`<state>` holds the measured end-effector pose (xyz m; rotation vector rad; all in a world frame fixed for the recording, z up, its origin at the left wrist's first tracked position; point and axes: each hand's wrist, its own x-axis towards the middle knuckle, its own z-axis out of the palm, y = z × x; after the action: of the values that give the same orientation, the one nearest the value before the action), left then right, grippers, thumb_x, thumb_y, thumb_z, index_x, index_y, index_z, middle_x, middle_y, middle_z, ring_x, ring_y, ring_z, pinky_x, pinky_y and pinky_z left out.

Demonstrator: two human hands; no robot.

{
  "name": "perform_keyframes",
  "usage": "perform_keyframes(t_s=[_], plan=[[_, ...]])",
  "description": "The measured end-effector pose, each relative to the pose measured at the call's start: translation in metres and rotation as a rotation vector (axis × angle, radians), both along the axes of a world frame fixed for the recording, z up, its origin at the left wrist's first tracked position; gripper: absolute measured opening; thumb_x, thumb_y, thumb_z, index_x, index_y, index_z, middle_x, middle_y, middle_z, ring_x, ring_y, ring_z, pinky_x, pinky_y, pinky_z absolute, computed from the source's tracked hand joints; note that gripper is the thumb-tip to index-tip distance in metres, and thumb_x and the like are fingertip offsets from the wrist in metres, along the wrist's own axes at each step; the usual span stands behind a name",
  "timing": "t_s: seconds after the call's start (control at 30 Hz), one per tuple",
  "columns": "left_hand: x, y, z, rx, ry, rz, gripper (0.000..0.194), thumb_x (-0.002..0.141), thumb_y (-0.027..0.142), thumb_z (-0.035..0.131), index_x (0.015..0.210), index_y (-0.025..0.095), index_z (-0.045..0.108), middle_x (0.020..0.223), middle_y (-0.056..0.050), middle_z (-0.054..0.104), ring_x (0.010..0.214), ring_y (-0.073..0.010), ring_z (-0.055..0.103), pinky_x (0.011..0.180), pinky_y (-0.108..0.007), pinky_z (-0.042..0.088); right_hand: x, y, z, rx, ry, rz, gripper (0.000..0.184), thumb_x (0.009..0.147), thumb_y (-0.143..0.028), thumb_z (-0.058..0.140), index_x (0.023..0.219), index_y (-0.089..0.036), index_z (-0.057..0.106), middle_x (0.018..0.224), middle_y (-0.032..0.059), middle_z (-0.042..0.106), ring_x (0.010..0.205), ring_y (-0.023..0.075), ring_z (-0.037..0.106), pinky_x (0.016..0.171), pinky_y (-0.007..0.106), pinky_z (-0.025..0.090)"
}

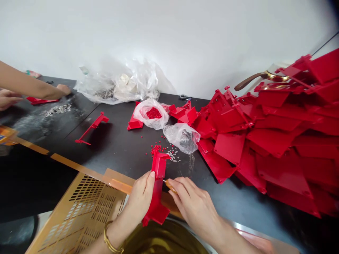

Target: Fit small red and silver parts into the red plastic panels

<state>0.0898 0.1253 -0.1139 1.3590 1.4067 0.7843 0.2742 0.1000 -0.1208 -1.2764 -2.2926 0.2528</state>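
**Desk:** What's the shot, bottom centre of the frame?

**Photographer:** A worker's left hand [141, 197] wraps a red plastic bracket [158, 187], fingers closed round it and thumb along its side, holding it upright over a brass-coloured basin [164, 240]. The right hand [193, 208] pinches a small amber-handled pick [170, 186], its thin metal tip just beside the bracket.

**Desk:** Why hold it that way?

**Photographer:** My read: the upright grip steadies the bracket and leaves its face open to the pick. (A gold bangle [109, 241] sits on the left wrist, well below the work.)

**Desk:** What's close by?

**Photographer:** Loose red beads [156, 150] and tiny metal rings [172, 154] lie scattered on the black bench [119, 158], just past the bracket. Above them, centre frame, sit a clear bag of red beads [150, 114] and a second clear bag [182, 138].

**Desk:** And the edges?

**Photographer:** A heap of red plastic panels [265, 134] fills the right of the frame, and a perforated tan crate [87, 208] sits lower left. At upper left, a co-worker's hand [63, 90] rests on the bench beside a patch of grey grit [57, 110].
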Motion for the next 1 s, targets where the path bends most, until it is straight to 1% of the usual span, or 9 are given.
perform_keyframes(t_s=[0.13,0.3,0.4,0.5,0.57,0.63,0.77,0.9,1.0], plan=[[-0.001,0.001,-0.004,-0.038,-0.073,0.008,0.04,0.098,0.05,0.037,0.078,0.019,0.054,0.076,-0.001,0.058,0.07,-0.0158,0.048,0.066,-0.025,0.041,0.001,-0.001,-0.011,-0.088,0.151,-0.046,0.022,0.097,-0.013,0.05,0.118,-0.02,0.054,0.102,0.008,0.068,0.089,0.0235,0.068,0.072,0.037,0.059],[-0.003,0.007,-0.018,-0.091,-0.111,0.05,0.043,0.097,0.052,0.039,0.083,0.018,0.06,0.075,-0.001,0.061,0.069,-0.016,0.051,0.065,-0.025,0.043,-0.003,-0.004,-0.032,-0.212,0.409,-0.107,0.02,0.097,-0.017,0.052,0.116,-0.022,0.055,0.102,0.0054,0.068,0.092,0.0194,0.068,0.081,0.031,0.055],[-0.007,0.012,-0.028,-0.034,-0.055,0.07,0.036,0.096,0.047,0.045,0.1,0.017,0.065,0.093,-0.005,0.069,0.083,-0.0191,0.06,0.075,-0.028,0.048,-0.004,-0.005,-0.035,-0.302,0.558,-0.144,0.018,0.097,-0.021,0.054,0.114,-0.024,0.058,0.1,0.0032,0.069,0.09,0.0172,0.068,0.08,0.027,0.054],[-0.013,0.015,-0.037,0.05,0.026,0.1,0.035,0.094,0.04,0.049,0.117,0.017,0.062,0.115,-0.01,0.068,0.101,-0.0214,0.064,0.09,-0.033,0.05,-0.005,-0.005,-0.034,-0.387,0.663,-0.211,0.015,0.096,-0.025,0.054,0.109,-0.024,0.061,0.098,0.0029,0.07,0.089,0.0172,0.069,0.077,0.024,0.054],[-0.017,0.014,-0.039,0.122,0.103,0.104,0.035,0.094,0.037,0.048,0.119,0.017,0.062,0.119,-0.012,0.065,0.099,-0.021,0.065,0.089,-0.035,0.052,-0.005,-0.004,-0.034,-0.424,0.693,-0.244,0.015,0.095,-0.026,0.055,0.107,-0.023,0.063,0.098,0.0031,0.072,0.089,0.0175,0.069,0.076,0.023,0.054],[-0.02,0.011,-0.035,0.231,0.193,0.104,0.034,0.094,0.036,0.048,0.118,0.017,0.063,0.12,-0.013,0.062,0.098,-0.0212,0.065,0.087,-0.037,0.054,-0.004,-0.003,-0.034,-0.453,0.708,-0.248,0.014,0.094,-0.026,0.057,0.106,-0.023,0.064,0.097,0.0031,0.073,0.089,0.0174,0.069,0.079,0.024,0.054],[-0.023,0.008,-0.017,0.453,0.311,0.123,0.027,0.091,0.032,0.056,0.112,0.022,0.069,0.116,-0.011,0.065,0.109,-0.0243,0.06,0.098,-0.044,0.049,-0.004,-0.001,-0.032,-0.535,0.766,-0.232,0.017,0.095,-0.03,0.056,0.107,-0.022,0.065,0.099,0.0042,0.073,0.09,0.0181,0.071,0.081,0.026,0.054],[-0.019,0.011,-0.002,0.253,0.021,-0.042,0.023,0.087,0.028,0.063,0.107,0.022,0.072,0.099,-0.006,0.069,0.083,-0.017,0.064,0.077,-0.03,0.055,-0.005,0.0,-0.025,-0.577,0.801,-0.203,0.02,0.095,-0.034,0.055,0.107,-0.022,0.065,0.099,0.0049,0.072,0.09,0.02,0.071,0.081,0.03,0.055],[-0.016,0.013,0.0,0.158,-0.111,-0.103,0.018,0.084,0.026,0.066,0.099,0.021,0.075,0.089,-0.004,0.07,0.077,-0.0147,0.064,0.072,-0.025,0.053,-0.006,-0.001,-0.022,-0.595,0.802,-0.18,0.02,0.095,-0.034,0.056,0.108,-0.022,0.065,0.098,0.0045,0.072,0.091,0.0202,0.07,0.082,0.031,0.055]])
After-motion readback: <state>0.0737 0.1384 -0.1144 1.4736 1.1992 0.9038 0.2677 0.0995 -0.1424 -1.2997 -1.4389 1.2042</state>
